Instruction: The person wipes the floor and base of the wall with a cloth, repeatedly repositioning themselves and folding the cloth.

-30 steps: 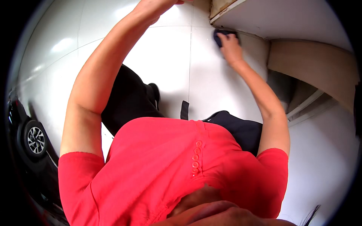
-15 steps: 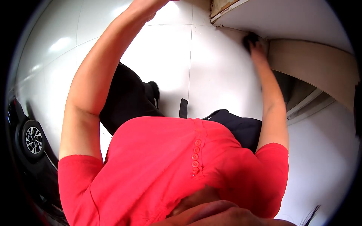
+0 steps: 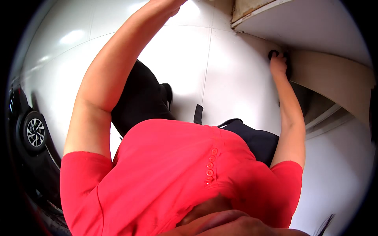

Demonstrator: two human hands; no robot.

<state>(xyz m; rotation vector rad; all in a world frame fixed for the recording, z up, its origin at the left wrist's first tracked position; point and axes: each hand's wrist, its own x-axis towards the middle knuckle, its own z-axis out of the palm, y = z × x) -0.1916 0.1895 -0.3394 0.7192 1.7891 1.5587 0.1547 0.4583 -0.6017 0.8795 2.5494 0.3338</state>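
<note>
My right hand [image 3: 278,64] reaches far out at the upper right, its fingers curled on a small black object [image 3: 272,54] by the floor. Its kind is too dark and small to name; a rounded edge shows left of the fingers, and more dark material lies on the right. A beige panel [image 3: 321,67] stands beside this hand. My left arm stretches toward the top edge, where only the wrist and heel of my left hand [image 3: 172,8] show. The fingers are cut off by the frame.
White tiled floor [image 3: 185,59] spreads beneath me. A pale ledge with a worn edge [image 3: 260,11] juts in at the upper right. A black vehicle with a spoked wheel [image 3: 35,131] is at the far left. A black strap [image 3: 198,114] shows near my dark-clothed legs.
My right hand and the black object appear slightly lower and further right, with a rounded edge now clearer. The whole view has shifted a little, and my left hand is still at the top edge.
</note>
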